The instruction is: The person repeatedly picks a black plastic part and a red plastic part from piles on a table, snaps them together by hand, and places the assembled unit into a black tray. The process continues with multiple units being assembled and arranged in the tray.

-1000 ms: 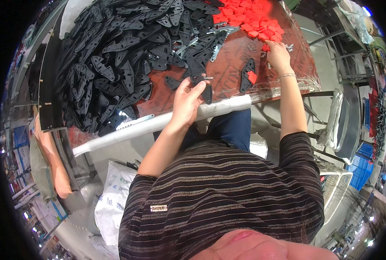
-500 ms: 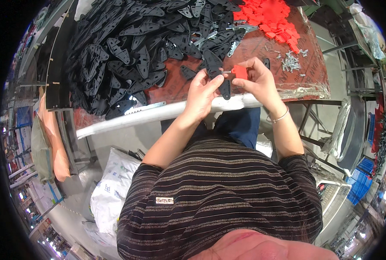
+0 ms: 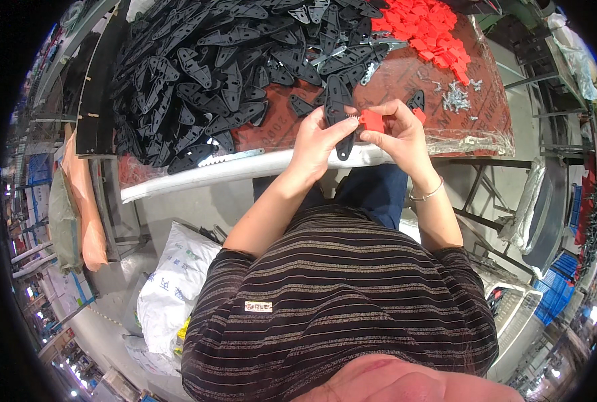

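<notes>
My left hand (image 3: 314,146) grips a black elongated plastic part (image 3: 336,94) with pointed, rounded ends, its thumb pressed across the middle. Between thumb and fingertips of my right hand (image 3: 409,144) is a small red plastic piece (image 3: 373,121). A short metal spring (image 3: 354,117) shows between the red piece and the black part; my left thumb partly covers where it meets the black part. Both hands are raised over the table's near edge. Just beyond my right hand lie another black part (image 3: 416,100) and a second red piece (image 3: 420,116).
A large heap of black plastic parts (image 3: 198,74) covers the left and middle of the brown table (image 3: 489,127). Red pieces (image 3: 432,33) are piled at the back right, with small metal springs (image 3: 455,98) nearer. White padding (image 3: 211,174) runs along the front edge; a white sack (image 3: 174,288) stands below.
The red piece has come nearer the black part, and less of the spring shows between them. The black part has turned a little. The whole view has shifted slightly.
</notes>
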`<move>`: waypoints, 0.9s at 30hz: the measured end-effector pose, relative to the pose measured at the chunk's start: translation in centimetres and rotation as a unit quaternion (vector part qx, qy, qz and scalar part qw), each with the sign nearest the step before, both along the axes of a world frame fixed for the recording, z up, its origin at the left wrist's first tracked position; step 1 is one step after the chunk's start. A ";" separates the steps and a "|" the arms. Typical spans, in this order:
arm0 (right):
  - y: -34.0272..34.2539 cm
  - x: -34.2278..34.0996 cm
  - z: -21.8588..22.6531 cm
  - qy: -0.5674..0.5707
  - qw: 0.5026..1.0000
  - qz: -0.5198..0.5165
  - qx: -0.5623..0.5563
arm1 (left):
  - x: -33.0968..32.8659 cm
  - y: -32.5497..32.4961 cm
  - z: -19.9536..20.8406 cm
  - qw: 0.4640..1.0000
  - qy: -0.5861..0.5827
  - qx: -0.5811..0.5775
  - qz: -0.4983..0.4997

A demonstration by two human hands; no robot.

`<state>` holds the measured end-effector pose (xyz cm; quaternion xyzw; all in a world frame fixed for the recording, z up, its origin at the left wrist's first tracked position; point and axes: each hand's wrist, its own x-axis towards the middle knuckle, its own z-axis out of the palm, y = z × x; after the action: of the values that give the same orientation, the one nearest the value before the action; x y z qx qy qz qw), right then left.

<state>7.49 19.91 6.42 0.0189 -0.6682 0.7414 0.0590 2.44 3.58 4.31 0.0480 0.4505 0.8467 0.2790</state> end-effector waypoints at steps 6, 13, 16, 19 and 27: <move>-0.3 0.8 0.6 -0.012 0.996 -0.037 0.077 | 0.0 0.2 -0.1 1.000 -0.014 -0.006 -0.008; -0.3 0.9 -0.2 -0.006 1.000 -0.020 -0.014 | 0.2 0.3 -0.1 1.000 -0.006 -0.012 -0.014; -0.4 1.1 -0.4 0.017 0.998 -0.012 -0.058 | 0.0 0.3 1.0 0.999 -0.019 -0.005 -0.026; -0.4 1.0 -0.6 0.022 0.996 -0.020 -0.088 | -0.2 0.2 1.3 1.000 -0.017 -0.011 -0.018; 0.6 0.1 -1.6 -0.052 0.992 -0.013 -0.117 | -0.8 1.0 0.5 0.989 0.093 -0.111 0.012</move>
<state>7.56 20.52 4.82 -0.0353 -0.5792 0.8136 0.0351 1.62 4.61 4.85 0.0897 0.5665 0.7864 0.2295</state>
